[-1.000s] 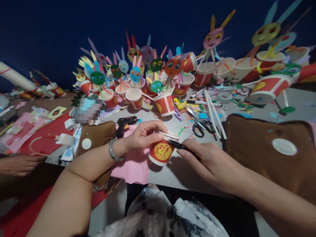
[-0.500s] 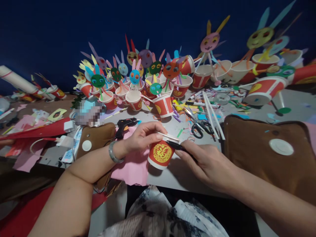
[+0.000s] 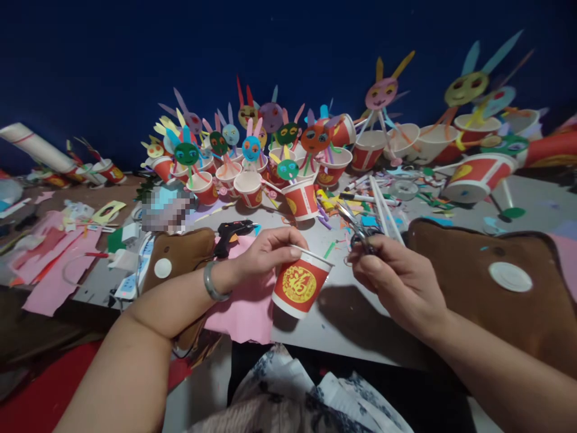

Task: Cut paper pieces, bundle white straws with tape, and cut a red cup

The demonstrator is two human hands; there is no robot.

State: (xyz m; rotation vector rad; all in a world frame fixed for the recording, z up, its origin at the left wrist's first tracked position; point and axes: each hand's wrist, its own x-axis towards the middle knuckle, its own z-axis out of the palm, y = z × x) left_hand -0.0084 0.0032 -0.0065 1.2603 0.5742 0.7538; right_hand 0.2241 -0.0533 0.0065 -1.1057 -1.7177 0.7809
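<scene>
My left hand (image 3: 273, 249), a bracelet at its wrist, is closed on the rim of a red paper cup (image 3: 295, 284) with a gold round emblem. The cup tilts slightly and is held just over the table's near edge. To its right, my right hand (image 3: 392, 273) grips the dark handles of a pair of scissors (image 3: 354, 219), whose metal blades point away and to the left. A piece of pink paper (image 3: 243, 294) lies below and left of the cup. Behind my left hand rests a black glue gun (image 3: 232, 234).
Several paper cups (image 3: 247, 186) with paper rabbit-eared figures (image 3: 251, 147) stand along the back. Brown cushion-like pads (image 3: 469, 288) lie on both sides. White strips (image 3: 385, 210), markers and paper scraps lie behind my right hand. A power strip (image 3: 135, 279) is at left.
My right hand has moved away from the cup's rim to the right and taken hold of the scissors. The black pen it held is no longer seen. My left hand still holds the cup.
</scene>
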